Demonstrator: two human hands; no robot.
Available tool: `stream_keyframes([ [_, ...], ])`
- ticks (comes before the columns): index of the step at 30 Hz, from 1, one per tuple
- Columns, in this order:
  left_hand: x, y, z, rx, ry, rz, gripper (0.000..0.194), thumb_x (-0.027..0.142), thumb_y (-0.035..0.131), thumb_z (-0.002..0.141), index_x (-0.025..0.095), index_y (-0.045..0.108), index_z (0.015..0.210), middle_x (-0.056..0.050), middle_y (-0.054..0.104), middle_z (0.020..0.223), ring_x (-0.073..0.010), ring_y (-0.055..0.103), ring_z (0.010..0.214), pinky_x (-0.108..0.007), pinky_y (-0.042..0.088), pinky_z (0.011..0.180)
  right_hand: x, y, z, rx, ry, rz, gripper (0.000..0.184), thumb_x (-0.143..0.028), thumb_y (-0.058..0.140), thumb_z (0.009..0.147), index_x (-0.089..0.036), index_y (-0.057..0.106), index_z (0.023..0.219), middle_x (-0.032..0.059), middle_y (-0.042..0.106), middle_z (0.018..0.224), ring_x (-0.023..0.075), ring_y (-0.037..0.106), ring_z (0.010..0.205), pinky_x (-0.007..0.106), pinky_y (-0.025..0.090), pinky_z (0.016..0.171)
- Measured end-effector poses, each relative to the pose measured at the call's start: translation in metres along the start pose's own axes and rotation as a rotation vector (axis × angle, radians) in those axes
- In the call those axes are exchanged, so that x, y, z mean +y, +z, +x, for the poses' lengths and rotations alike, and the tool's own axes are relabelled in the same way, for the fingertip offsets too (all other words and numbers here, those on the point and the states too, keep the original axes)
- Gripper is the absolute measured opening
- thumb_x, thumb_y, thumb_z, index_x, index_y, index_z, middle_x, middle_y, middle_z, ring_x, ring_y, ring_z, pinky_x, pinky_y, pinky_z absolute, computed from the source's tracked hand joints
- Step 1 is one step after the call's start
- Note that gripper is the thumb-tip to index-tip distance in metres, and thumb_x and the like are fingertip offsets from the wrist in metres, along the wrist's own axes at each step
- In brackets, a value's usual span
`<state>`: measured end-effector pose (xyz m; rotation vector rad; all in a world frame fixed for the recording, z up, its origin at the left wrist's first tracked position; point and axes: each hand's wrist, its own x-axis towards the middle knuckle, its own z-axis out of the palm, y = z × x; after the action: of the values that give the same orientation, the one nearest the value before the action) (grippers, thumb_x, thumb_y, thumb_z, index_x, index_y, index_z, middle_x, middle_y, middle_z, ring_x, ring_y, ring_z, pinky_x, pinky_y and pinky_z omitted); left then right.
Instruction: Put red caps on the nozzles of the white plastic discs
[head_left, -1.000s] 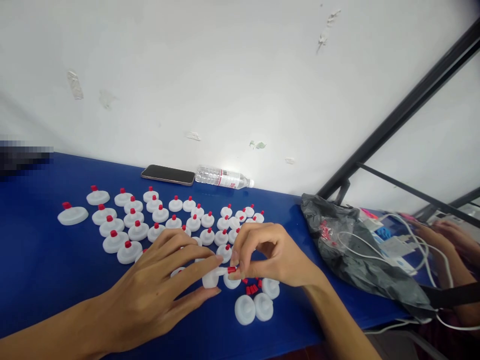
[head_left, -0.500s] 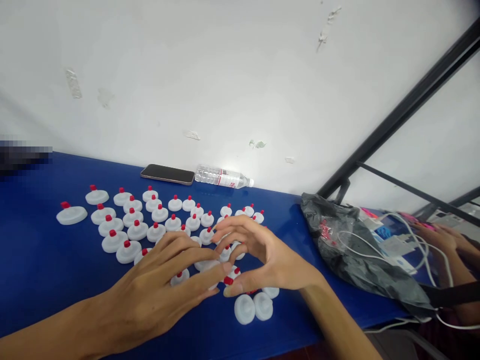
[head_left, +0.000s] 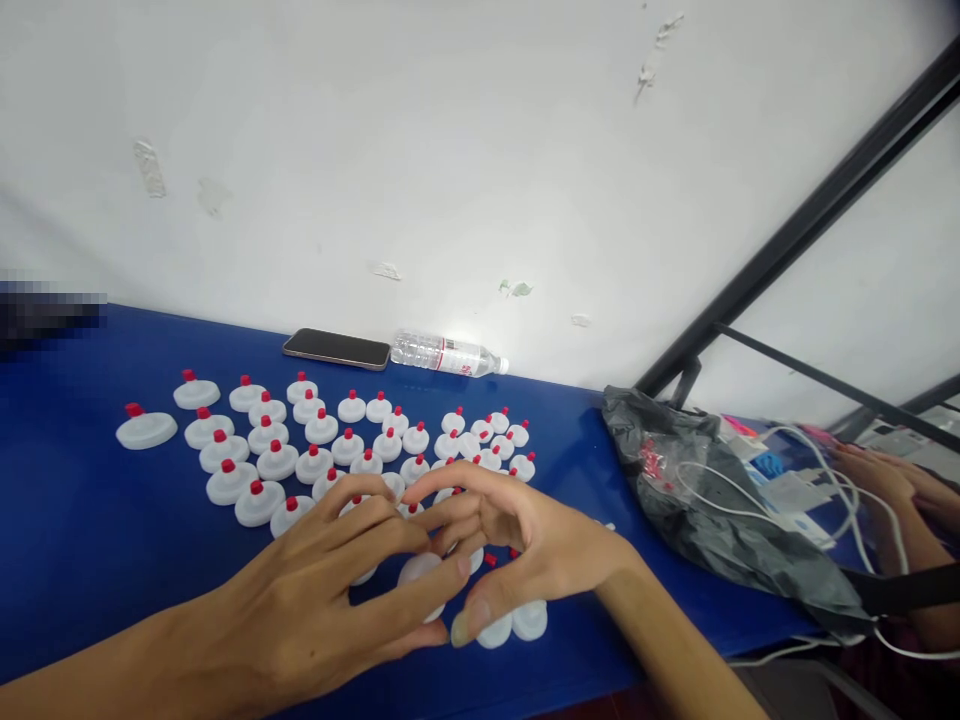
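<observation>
Many white plastic caps with red tips [head_left: 277, 460] lie in rows on the blue table [head_left: 90, 520]. My left hand [head_left: 330, 590] lies low over the near caps, its fingers curled round a white cap [head_left: 420, 572]. My right hand [head_left: 517, 545] meets it from the right, fingers bent, thumb near two plain white caps [head_left: 517, 625]. A few loose red tips [head_left: 489, 560] show under the right palm. Whether the right fingers pinch anything is hidden.
A dark phone [head_left: 336, 349] and a lying water bottle [head_left: 446, 355] rest by the white wall. A grey plastic bag [head_left: 720, 510] with white cables sits at right. Another person's hands [head_left: 892, 480] work at the far right, past a black metal frame [head_left: 787, 240].
A second ago both hands pressed a red tip onto a white cap. That cap was set down, and both hands have since come nearer and lower over the plain caps.
</observation>
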<state>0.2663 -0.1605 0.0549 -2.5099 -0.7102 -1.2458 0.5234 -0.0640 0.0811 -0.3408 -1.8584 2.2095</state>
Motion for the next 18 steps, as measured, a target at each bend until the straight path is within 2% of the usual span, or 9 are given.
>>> stream_keyframes([
  [4, -0.001, 0.001, 0.003, 0.016, 0.021, -0.011, 0.021, 0.019, 0.059, 0.125, 0.018, 0.076, 0.136, -0.006, 0.084, 0.119, -0.0182, 0.074, 0.098, -0.041, 0.052, 0.11, -0.005, 0.002, 0.0, 0.006, 0.033, 0.036, 0.1, -0.008, 0.117, 0.068, -0.033, 0.073, 0.153, 0.0024, 0.082, 0.131, 0.0155, 0.082, 0.113, 0.027, 0.063, 0.106],
  [7, -0.001, 0.003, 0.001, 0.025, 0.041, 0.018, 0.015, 0.013, 0.067, 0.12, 0.017, 0.075, 0.131, -0.005, 0.084, 0.113, -0.0166, 0.071, 0.093, -0.041, 0.054, 0.112, -0.006, 0.004, 0.0, 0.029, 0.032, 0.016, 0.087, -0.012, 0.114, 0.077, -0.03, 0.074, 0.152, 0.0037, 0.083, 0.131, 0.0151, 0.081, 0.113, 0.026, 0.063, 0.103],
  [10, -0.001, 0.007, -0.008, 0.013, 0.056, 0.039, 0.019, 0.003, 0.078, 0.108, 0.019, 0.078, 0.118, -0.005, 0.081, 0.106, -0.0175, 0.064, 0.09, -0.046, 0.057, 0.111, -0.004, 0.006, 0.0, 0.048, 0.002, 0.016, 0.076, -0.012, 0.11, 0.083, -0.03, 0.075, 0.149, 0.002, 0.084, 0.126, 0.013, 0.081, 0.107, 0.023, 0.062, 0.097],
  [14, 0.002, 0.012, -0.01, -0.007, 0.068, 0.063, 0.024, -0.001, 0.08, 0.102, 0.022, 0.077, 0.103, -0.002, 0.075, 0.096, -0.0191, 0.063, 0.09, -0.046, 0.061, 0.104, -0.006, 0.01, 0.002, 0.06, 0.003, 0.013, 0.07, -0.011, 0.109, 0.085, -0.029, 0.075, 0.143, 0.0004, 0.085, 0.124, 0.0115, 0.082, 0.101, 0.022, 0.061, 0.094],
  [16, 0.008, 0.012, -0.005, 0.033, 0.0, 0.049, 0.025, -0.003, 0.075, 0.102, 0.022, 0.075, 0.103, 0.0, 0.07, 0.087, -0.0189, 0.067, 0.09, -0.041, 0.064, 0.101, -0.008, 0.012, 0.002, 0.07, -0.002, 0.018, 0.071, -0.009, 0.11, 0.082, -0.028, 0.076, 0.14, 0.0001, 0.086, 0.123, 0.0117, 0.082, 0.101, 0.023, 0.061, 0.095],
  [18, 0.016, 0.011, 0.001, 0.087, -0.132, -0.026, 0.027, -0.005, 0.067, 0.101, 0.021, 0.071, 0.104, 0.002, 0.068, 0.082, -0.0179, 0.069, 0.089, -0.035, 0.066, 0.091, -0.008, 0.017, 0.002, 0.067, -0.02, 0.036, 0.072, -0.008, 0.112, 0.078, -0.028, 0.077, 0.138, -0.0004, 0.086, 0.12, 0.0129, 0.082, 0.102, 0.025, 0.061, 0.098],
])
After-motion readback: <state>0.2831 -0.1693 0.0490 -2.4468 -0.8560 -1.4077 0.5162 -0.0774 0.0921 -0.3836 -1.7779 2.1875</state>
